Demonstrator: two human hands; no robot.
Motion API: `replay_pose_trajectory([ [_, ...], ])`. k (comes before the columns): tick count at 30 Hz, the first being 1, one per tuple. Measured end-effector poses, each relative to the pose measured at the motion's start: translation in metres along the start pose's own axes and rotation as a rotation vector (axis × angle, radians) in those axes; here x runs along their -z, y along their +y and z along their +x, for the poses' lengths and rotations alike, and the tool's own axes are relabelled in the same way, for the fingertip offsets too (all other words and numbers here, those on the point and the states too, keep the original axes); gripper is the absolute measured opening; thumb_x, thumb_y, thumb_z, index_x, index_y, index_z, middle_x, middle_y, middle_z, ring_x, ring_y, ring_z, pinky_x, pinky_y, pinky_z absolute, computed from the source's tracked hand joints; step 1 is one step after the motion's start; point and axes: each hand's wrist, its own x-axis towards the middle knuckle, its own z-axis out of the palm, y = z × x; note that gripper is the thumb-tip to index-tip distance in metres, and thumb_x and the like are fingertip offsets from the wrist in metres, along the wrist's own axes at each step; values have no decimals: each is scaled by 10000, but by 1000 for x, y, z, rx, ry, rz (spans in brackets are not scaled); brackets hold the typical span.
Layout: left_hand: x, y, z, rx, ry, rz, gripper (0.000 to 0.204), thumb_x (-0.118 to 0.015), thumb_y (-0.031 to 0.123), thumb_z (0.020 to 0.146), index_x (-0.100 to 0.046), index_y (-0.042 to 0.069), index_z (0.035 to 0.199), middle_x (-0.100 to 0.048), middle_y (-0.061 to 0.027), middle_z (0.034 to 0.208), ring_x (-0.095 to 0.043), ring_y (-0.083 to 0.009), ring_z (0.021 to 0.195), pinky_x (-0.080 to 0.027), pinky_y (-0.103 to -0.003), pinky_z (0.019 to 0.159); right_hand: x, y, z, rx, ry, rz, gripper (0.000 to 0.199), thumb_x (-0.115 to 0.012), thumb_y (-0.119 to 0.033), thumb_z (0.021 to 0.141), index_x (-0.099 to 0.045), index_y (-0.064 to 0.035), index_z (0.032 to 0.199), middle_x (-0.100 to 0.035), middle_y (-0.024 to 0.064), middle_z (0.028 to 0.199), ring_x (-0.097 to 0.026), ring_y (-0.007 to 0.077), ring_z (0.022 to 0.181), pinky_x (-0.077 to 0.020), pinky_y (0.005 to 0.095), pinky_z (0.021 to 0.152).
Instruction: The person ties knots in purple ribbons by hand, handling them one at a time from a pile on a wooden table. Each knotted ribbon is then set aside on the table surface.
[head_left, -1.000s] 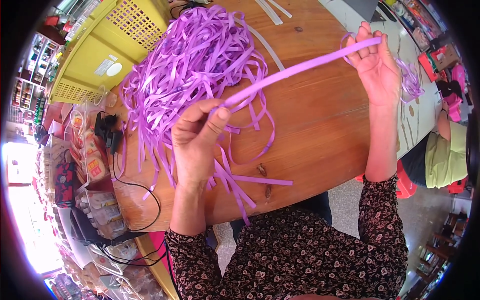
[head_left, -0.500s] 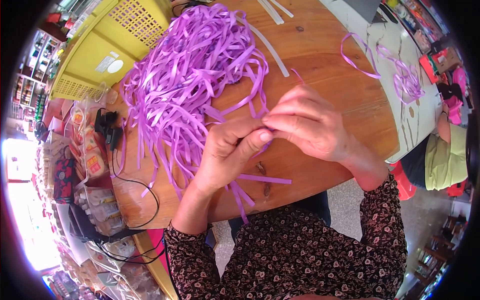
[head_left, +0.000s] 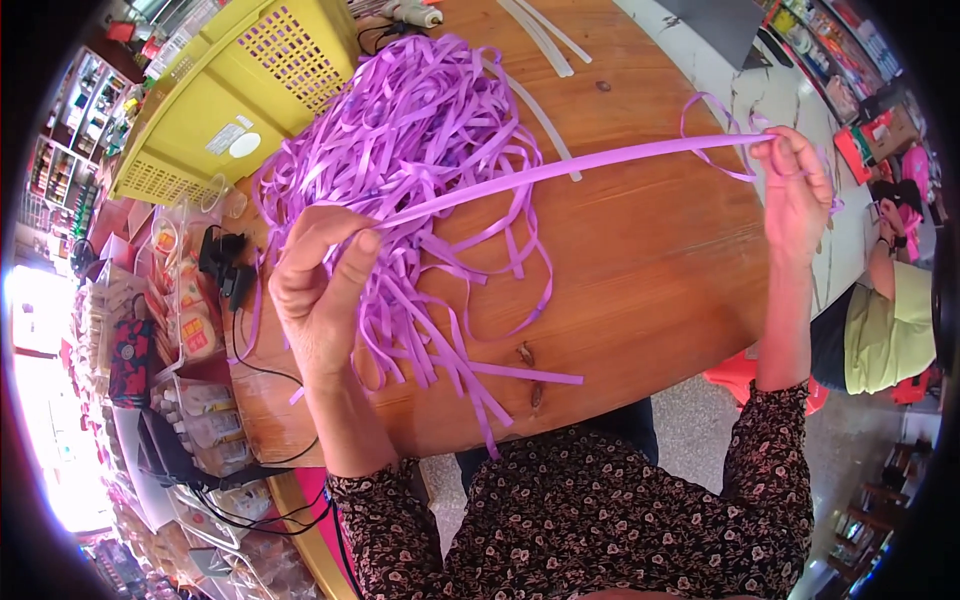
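Note:
A purple ribbon (head_left: 570, 166) is stretched taut above the wooden table, running from one hand to the other. My left hand (head_left: 322, 275) pinches its left end between thumb and forefinger, in front of a big tangled pile of purple ribbons (head_left: 410, 130). At the table's right edge my right hand (head_left: 795, 185) is closed on the other end, held higher and farther off. Several loose ribbon ends from the pile trail toward me across the wooden table (head_left: 650, 290).
A yellow plastic basket (head_left: 190, 135) leans behind the pile at the left. Pale strips (head_left: 545, 40) lie at the far side. On the marble-patterned surface (head_left: 735, 95) are more purple ribbons. A black cable (head_left: 270, 370) crosses the left edge. Another person (head_left: 885, 320) is at the far right.
My hands were together over the table's middle; they have moved apart, the left to the left and the right far to the right, with the ribbon now drawn out straight between them.

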Motion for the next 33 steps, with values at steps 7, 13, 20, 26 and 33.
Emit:
replay_pose_trajectory([
  [7, 43, -24, -11, 83, 62, 19, 85, -610, -39, 828, -638, -19, 905, -580, -42, 862, -512, -122, 800, -403, -237, 757, 105, -7, 10, 71, 313, -185, 202, -602, -115, 911, -637, 43, 1031, -632, 47, 830, -559, 109, 780, -423, 227, 759],
  [13, 32, -44, -15, 177, 59, -12, 59, -585, 22, 880, -635, -4, 897, -589, -38, 846, -517, -116, 745, -420, -245, 732, 118, -17, -10, 69, 376, -465, 176, -599, -130, 915, -645, -1, 1025, -638, 24, 866, -562, 82, 802, -424, 215, 777],
  [20, 56, -75, -6, 318, 19, -1144, 207, -526, 151, 948, -609, -23, 1025, -653, -145, 1001, -609, -219, 943, -491, -367, 909, 125, 0, -43, -112, 377, -147, 135, -637, -127, 890, -664, -14, 958, -653, 23, 848, -594, 102, 772, -467, 239, 742],
  [26, 75, -100, -4, 376, 250, -1296, 264, -507, 129, 948, -544, -81, 1103, -632, -168, 1044, -599, -242, 984, -467, -394, 962, 115, 4, -65, -169, 418, 130, 124, -605, -126, 904, -643, -18, 953, -643, 48, 930, -619, 167, 885, -498, 340, 831],
  [33, 40, -82, 4, 531, 477, -1327, 215, -484, 118, 966, -492, -33, 1119, -562, -67, 887, -298, -113, 570, -309, -264, 560, 92, 18, -54, -245, 452, 976, 260, -627, -139, 883, -572, -47, 1120, -586, 41, 1116, -533, 208, 1081, -432, 402, 950],
])
